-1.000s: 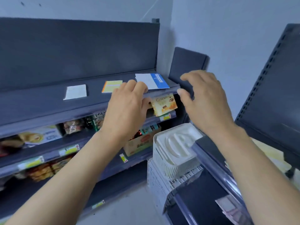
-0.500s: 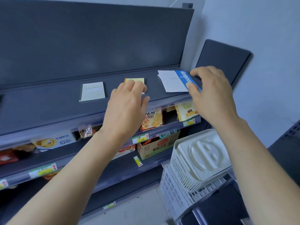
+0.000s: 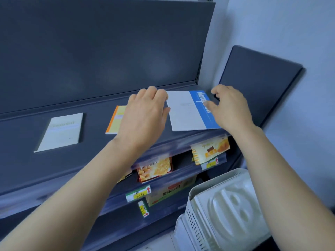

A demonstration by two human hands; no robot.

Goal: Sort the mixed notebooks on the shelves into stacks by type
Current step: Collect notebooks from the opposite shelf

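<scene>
Right hand (image 3: 230, 107) has the blue-and-white notebook (image 3: 184, 113) by its right side: my thumb lies on the blue band and the fingers curl over the far edge, a light pinch more than a full grasp. Left hand (image 3: 146, 113) hovers at the same notebook's far left corner with the fingers bent down; I cannot tell from here whether the tips touch the cover or hold anything.

Nearest to me, low on the right, stand stacked white plastic baskets (image 3: 226, 205). Beyond them the lower shelves carry snack packs (image 3: 155, 169), a cardboard box (image 3: 170, 192) and yellow price tags (image 3: 138, 193), none of it mine to sort.

Further up, on the top shelf (image 3: 94, 142), three notebooks lie flat and apart in a row. The blue-and-white one sits at the right end with its near edge at the shelf lip. An orange-and-yellow notebook (image 3: 114, 120) lies in the middle, partly hidden under my left hand, and a pale notebook (image 3: 61, 131) lies well to the left. Behind them rises the dark back panel (image 3: 108, 42).

My reading is that sorting has barely begun. No stack is visible, each book lies alone, and all the grouping by type is yet to be done.
</scene>
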